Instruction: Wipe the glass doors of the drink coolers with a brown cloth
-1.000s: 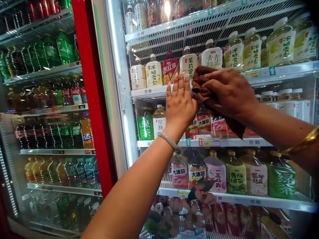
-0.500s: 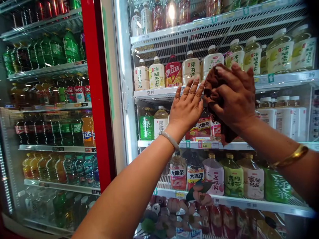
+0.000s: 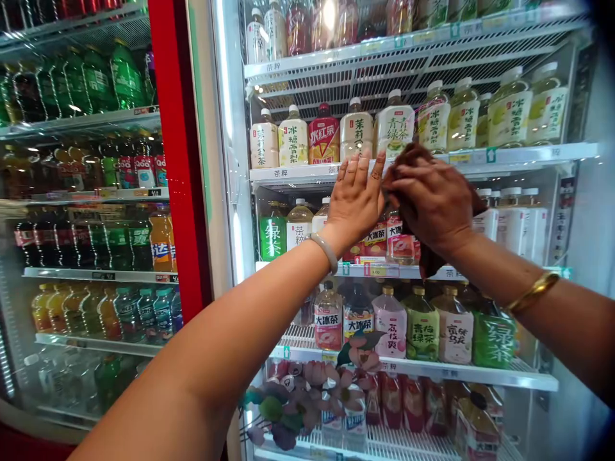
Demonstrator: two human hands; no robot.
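My left hand (image 3: 356, 195) lies flat against the glass door of a lit drinks fridge, fingers spread and pointing up, a pale bangle on the wrist. Just right of it, my right hand (image 3: 432, 205) presses a crumpled brown cloth (image 3: 430, 259) on the same glass. The cloth shows above the fingers and hangs below the palm. A gold bangle circles my right wrist. Behind the glass, the hands overlap the view of bottles on the middle shelves, among them a red-labelled bottle (image 3: 324, 134) left of my fingers.
A red door frame (image 3: 180, 153) stands at the left, with a second fridge of bottles beyond it. White shelves (image 3: 480, 372) hold bottles behind the glass. Pink flowers with leaves (image 3: 307, 400) show low in the centre.
My right hand and the cloth have moved slightly down beside my left hand, and its fingers have drawn closer together. The camera view has shifted a little.
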